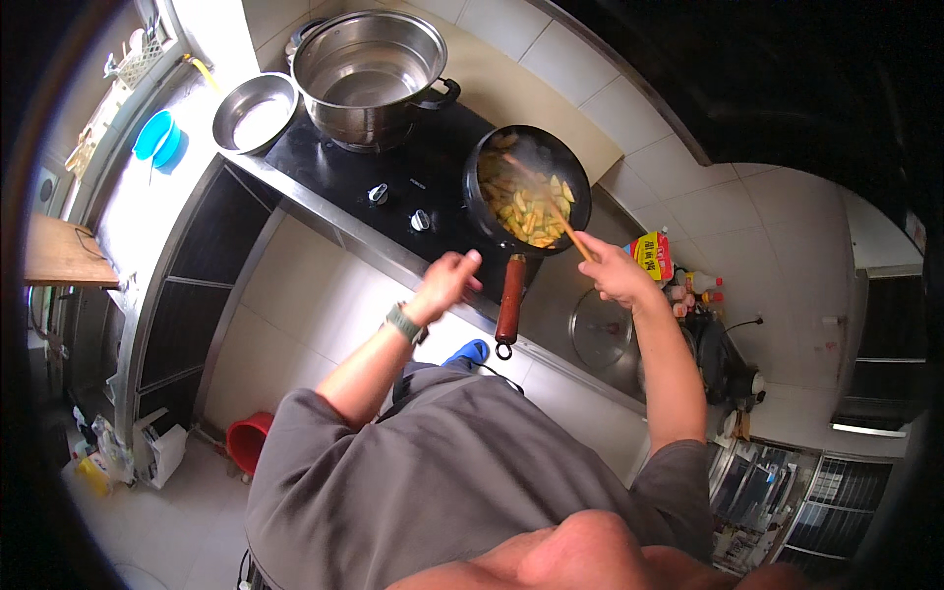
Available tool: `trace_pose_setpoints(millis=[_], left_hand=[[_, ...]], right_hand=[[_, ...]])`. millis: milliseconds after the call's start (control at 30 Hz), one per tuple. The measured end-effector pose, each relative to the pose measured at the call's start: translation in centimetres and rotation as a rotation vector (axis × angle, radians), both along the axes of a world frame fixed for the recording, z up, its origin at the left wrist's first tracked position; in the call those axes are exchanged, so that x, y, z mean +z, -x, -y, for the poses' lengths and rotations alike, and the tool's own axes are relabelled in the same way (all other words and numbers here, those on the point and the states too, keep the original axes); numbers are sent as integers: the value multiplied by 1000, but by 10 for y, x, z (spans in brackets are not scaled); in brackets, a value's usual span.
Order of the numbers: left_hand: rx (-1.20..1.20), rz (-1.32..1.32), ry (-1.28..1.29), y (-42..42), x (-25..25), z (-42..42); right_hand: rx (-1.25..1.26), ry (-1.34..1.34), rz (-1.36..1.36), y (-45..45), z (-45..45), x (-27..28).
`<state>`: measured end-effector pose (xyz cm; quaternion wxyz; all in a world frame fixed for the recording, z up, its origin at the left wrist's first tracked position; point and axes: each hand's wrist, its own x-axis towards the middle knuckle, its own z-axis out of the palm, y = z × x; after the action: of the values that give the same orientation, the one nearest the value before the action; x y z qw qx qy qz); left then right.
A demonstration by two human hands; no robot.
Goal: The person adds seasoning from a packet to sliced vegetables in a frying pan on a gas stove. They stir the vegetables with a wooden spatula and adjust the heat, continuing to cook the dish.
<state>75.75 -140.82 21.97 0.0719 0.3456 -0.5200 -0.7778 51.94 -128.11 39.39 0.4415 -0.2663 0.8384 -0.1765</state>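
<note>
My right hand (616, 271) grips the end of a wooden spatula (558, 215), whose far end reaches into a black wok (579, 166). Yellow-green sliced pieces of food (527, 214) lie in the wok, some browned, with steam over them. The wok stands on the right part of a black glass gas cooktop (339, 177). Its reddish wooden handle (510, 299) points towards me. My left hand (446, 284) hovers near the front edge of the cooktop, left of that handle, holding nothing, its fingers loosely bent and slightly blurred. A green-banded watch (405, 322) is on the left wrist.
A large steel pot (369, 110) stands on the left burner, beside a steel bowl (254, 110). Two control knobs (420, 220) face me. A glass lid (601, 328) and seasoning bottles (700, 282) are on the right. A blue basin (157, 139) sits far left, a red bucket (248, 442) on the floor.
</note>
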Motion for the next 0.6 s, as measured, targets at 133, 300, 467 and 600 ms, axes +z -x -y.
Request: trace_pose_setpoints(millis=[133, 300, 467, 600], left_hand=[[-35, -349, -1028, -11, 77, -59], [77, -349, -1060, 0, 62, -75], [145, -349, -1054, 3, 70, -79], [161, -347, -1040, 1, 74, -79]], right_hand=[[692, 195, -278, 14, -24, 20], [709, -290, -513, 3, -36, 86], [461, -276, -610, -7, 5, 44], [602, -19, -408, 4, 2, 17]])
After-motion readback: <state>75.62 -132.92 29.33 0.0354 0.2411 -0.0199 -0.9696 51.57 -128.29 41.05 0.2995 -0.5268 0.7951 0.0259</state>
